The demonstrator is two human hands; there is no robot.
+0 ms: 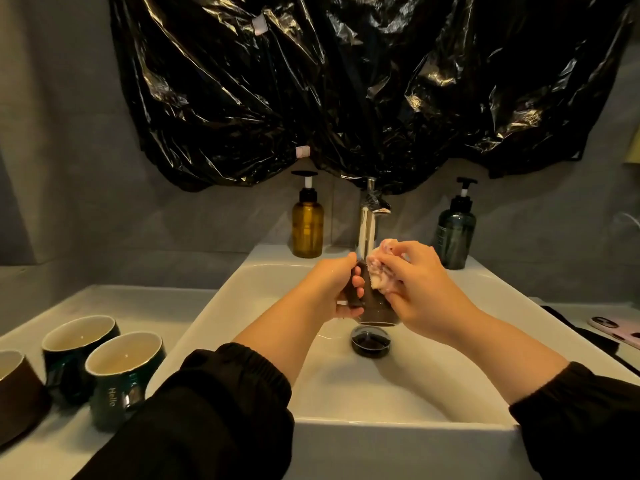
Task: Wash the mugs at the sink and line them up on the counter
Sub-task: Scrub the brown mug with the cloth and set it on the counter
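Observation:
Over the white sink [242, 306], my left hand [332, 289] grips a dark brown mug [375, 308] by its handle, just below the chrome faucet [367, 230]. My right hand [422, 292] holds a pale pink sponge [379, 270] pressed against the mug's upper side. Much of the mug is hidden by both hands. On the counter [69, 455] at the left stand three mugs: a dark green one lettered "Hello" [124, 375], another dark one [79, 348] behind it, and a brown one [17, 393] at the frame's edge.
An amber pump bottle [307, 226] stands left of the faucet and a dark green pump bottle [454, 233] right of it. A black drain plug [370, 341] sits in the basin. Black plastic sheeting [346, 91] hangs above. A patterned phone [616, 330] lies at the right.

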